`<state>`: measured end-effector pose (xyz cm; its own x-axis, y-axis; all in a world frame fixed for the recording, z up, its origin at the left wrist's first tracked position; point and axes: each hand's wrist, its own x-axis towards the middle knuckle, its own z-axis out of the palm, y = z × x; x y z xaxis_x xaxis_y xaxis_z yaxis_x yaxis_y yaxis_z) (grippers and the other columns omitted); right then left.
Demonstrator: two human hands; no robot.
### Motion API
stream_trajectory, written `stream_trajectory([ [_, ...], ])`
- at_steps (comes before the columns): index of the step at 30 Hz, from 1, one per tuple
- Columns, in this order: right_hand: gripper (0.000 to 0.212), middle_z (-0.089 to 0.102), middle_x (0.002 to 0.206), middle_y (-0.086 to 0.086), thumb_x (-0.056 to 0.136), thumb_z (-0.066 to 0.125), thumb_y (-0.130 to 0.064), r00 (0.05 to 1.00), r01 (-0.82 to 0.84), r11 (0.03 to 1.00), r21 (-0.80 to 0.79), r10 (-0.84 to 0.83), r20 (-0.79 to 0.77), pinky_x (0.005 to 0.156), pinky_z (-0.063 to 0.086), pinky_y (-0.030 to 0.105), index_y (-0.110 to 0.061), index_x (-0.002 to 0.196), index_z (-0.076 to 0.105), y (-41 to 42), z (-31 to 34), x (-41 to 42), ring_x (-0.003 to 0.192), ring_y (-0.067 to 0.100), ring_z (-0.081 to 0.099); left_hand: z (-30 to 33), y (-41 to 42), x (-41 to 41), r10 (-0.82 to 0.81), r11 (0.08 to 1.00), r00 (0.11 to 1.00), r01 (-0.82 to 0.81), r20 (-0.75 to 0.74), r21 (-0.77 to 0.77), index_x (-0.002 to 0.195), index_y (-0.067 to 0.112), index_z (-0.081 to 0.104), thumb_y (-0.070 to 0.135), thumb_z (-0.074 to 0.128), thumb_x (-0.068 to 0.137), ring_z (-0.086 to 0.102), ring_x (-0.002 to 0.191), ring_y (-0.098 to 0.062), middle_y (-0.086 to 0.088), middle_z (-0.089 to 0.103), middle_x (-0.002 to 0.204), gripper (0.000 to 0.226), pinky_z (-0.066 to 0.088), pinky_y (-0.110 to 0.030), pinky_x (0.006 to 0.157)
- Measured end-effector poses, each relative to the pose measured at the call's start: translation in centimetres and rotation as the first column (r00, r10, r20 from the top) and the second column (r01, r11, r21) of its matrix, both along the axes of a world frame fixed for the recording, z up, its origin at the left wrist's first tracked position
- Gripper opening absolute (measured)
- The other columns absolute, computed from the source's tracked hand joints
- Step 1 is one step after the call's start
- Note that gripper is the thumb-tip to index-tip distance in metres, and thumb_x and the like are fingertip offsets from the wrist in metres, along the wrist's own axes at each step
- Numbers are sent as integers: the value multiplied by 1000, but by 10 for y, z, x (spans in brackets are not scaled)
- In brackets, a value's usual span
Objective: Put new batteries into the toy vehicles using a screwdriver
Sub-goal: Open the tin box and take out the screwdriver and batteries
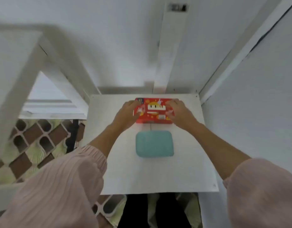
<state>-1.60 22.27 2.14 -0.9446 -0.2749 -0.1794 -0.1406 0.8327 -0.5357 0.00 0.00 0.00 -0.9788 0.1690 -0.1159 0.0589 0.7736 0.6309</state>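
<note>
The red box (154,111) should be held by both short ends and kept level while it is opened. It is gripped by the left hand (127,115) and the right hand (179,113), fingers curled over its ends. It lies near the table's (158,175) far edge. White piano keys are printed on top. A toy is probably inside.

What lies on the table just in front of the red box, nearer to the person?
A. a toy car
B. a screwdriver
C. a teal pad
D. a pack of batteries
C: a teal pad lies on the white table, nearer than the red box that both hands hold.
</note>
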Motion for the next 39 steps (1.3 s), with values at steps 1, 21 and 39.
stream_trajectory([
  [1, 41, 42, 135, 11, 91, 51, -18, 998, 9, 1000, 30, -11, 60, 100, 35, 37, -10, 131, 46, 3, -16, 10, 124, 25, 38, -15, 1, 9, 4, 1000, 999, -3, 49, -13, 134, 12, 51, 14, 56, 94, 35, 134, -25, -9, 44, 144, 41, 30, -33, 107],
  [21, 46, 47, 112, 18, 89, 54, -8, 893, 257, 965, -53, -216, 395, 82, 39, 24, -16, 133, 46, 24, -140, 78, 88, 22, 48, -129, -4, 86, 136, 979, 873, -192, 468, 74, 139, 18, 45, 7, 66, 86, 53, 73, -11, -9, 47, 115, 58, 42, -21, 74],
  [39, 37, 47, 85, 2, 88, 55, -10, 960, 237, 885, -400, -277, -46, 72, 47, 25, -19, 124, 54, -62, 95, 21, 75, 14, 45, 97, -99, 1, 199, 909, 980, -195, 26, 370, 128, 21, 56, 12, 71, 84, 45, 68, -14, -5, 44, 86, 48, 42, -19, 64],
])
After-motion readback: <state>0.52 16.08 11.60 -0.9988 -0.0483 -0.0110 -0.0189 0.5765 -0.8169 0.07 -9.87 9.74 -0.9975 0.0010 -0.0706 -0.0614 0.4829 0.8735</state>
